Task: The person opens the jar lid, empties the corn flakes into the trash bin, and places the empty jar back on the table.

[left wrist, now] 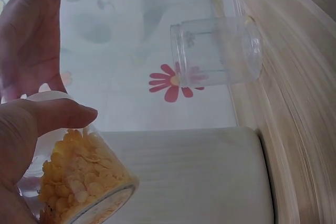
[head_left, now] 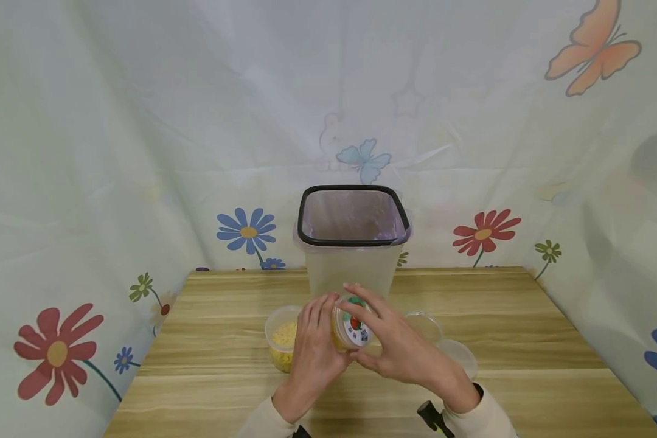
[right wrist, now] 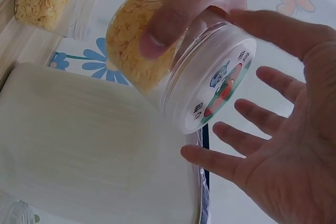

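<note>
- The left hand (head_left: 313,350) grips a small clear jar (head_left: 350,325) of yellow flakes, fingers and thumb curled round its body, and holds it tilted in the air above the table (head_left: 525,340), just in front of the bin (head_left: 353,243).
- The right hand (head_left: 399,347) is spread wide at the jar's lid (right wrist: 218,85), fingers straight; only the index finger seems to touch the rim, and nothing is pinched.
- To open it well, I judge the right hand needs its fingers closed evenly round the lid's rim, while the left hand holds the body firm and brings the jar upright, so no flakes spill.
- An open tub of flakes (head_left: 282,342) stands just left of the hands.
- An empty clear jar (left wrist: 218,51) and a loose lid (head_left: 458,356) lie to the right, near the right forearm; a wide elbow swing could knock them.
</note>
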`<state>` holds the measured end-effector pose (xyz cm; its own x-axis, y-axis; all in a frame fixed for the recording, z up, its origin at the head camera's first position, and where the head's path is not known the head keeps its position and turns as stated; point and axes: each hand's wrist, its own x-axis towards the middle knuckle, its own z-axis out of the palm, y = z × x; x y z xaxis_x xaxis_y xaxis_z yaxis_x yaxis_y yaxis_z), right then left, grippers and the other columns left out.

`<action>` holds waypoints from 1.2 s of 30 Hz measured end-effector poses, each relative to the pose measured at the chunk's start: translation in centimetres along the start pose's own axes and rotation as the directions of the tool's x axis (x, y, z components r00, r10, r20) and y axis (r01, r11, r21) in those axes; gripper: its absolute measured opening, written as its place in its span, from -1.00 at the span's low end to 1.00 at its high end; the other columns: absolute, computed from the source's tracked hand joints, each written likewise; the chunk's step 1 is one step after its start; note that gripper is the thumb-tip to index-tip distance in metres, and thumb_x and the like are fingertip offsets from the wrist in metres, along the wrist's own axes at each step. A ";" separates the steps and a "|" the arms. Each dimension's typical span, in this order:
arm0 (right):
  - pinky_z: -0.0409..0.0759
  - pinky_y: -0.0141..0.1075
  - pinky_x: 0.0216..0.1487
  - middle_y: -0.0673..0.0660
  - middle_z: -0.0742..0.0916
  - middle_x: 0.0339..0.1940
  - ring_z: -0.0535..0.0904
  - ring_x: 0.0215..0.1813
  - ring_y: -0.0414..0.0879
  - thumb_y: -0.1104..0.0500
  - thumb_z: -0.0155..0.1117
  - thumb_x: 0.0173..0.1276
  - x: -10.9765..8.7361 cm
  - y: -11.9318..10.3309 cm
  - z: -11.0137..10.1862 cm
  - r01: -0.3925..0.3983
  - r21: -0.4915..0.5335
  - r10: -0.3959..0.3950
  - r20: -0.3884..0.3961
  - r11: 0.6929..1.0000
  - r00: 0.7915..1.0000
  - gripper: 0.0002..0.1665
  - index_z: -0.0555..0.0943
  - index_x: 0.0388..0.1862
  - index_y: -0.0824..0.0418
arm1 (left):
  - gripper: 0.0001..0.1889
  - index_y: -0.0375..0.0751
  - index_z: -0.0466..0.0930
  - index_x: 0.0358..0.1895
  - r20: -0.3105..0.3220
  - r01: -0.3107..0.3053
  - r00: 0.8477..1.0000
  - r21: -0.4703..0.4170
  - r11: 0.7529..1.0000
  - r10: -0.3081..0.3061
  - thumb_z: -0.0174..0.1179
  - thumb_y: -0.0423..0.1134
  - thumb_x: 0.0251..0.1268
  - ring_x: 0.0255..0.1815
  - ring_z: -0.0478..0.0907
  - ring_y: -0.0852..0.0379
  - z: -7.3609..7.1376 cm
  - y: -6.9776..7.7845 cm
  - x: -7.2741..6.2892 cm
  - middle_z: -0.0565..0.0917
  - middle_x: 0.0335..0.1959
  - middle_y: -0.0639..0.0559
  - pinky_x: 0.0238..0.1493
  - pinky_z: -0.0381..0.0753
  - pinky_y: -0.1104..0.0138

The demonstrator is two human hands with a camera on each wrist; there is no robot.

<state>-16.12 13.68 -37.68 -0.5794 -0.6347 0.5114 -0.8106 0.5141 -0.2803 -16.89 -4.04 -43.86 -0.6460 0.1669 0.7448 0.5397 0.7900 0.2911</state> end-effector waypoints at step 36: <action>0.67 -0.12 0.03 0.10 0.56 0.29 0.59 0.19 0.03 -0.12 0.50 0.12 0.6 -1.0 1.1 -0.304 0.024 0.305 -0.120 0.952 0.945 -0.17 0.47 0.34 0.10 | -0.09 -0.19 0.41 0.24 -0.035 -0.029 0.999 0.043 0.999 0.030 0.59 0.03 -0.32 0.17 0.47 -0.03 0.1 0.2 0.3 0.58 0.12 -0.05 0.27 0.48 0.10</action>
<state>-15.79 12.17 -37.95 -0.7844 -0.3739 0.4948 -0.5977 0.6688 -0.4421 -17.04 -3.72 -43.62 -0.6103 0.1700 0.7737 0.5344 0.8093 0.2437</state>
